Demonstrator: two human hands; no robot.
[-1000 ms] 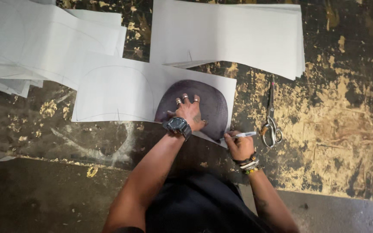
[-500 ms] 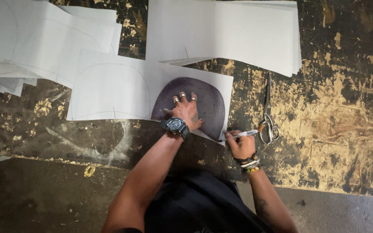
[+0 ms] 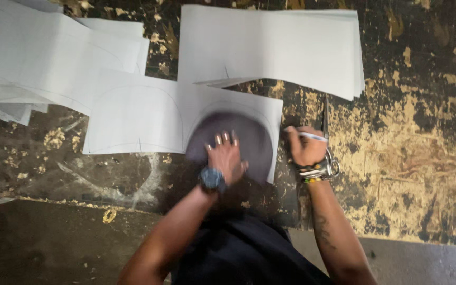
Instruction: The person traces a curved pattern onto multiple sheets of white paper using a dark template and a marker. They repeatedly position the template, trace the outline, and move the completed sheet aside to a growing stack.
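Right hand (image 3: 304,148) shifted up along paper edge since earlier frame; pen (image 3: 312,136) now beside sheet's right side, fingers closed round it. Left hand (image 3: 227,157) spread flat, pressing dark rounded template (image 3: 249,140) onto white sheet (image 3: 133,119). Step in hand looks like tracing outline. Template must stay pinned under left grip. Scissors (image 3: 327,158) partly hidden behind right grip. More paper stacks (image 3: 270,47) beyond. Counter (image 3: 418,142) dark, scarred, paint-flecked.

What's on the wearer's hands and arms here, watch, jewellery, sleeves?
Both forearms are bare, with no sleeves in view. The left hand has a dark wristwatch with a round face and pale nails. The right hand has stacked bracelets, some metal and some beaded, and a dark tattoo on the forearm.
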